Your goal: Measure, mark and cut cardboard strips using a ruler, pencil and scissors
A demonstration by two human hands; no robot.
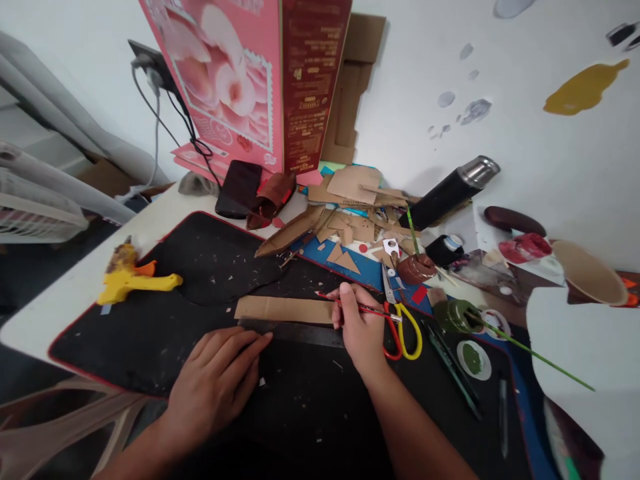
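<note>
A narrow strip of brown cardboard [285, 309] lies on the black mat. Along its near edge runs a dark, flat ruler [305, 334]. My left hand [220, 370] rests at the ruler's left end, fingers stretched out and fingertips pressing on it. In my right hand [361, 327] is a red-and-black pencil [370, 310], pinched between thumb and fingers above the strip's right end. Its point faces left, over the mat just beyond the strip. Beside that hand lie scissors [411, 332] with red and yellow handles, partly covered by the hand.
A yellow glue gun [135, 277] lies at the left. Cardboard scraps [355, 223] pile up behind the mat, near a phone [239, 189] and a tall pink box [225, 80]. Paint jars [453, 315], pens [453, 370] and a black flask [450, 190] stand or lie at the right.
</note>
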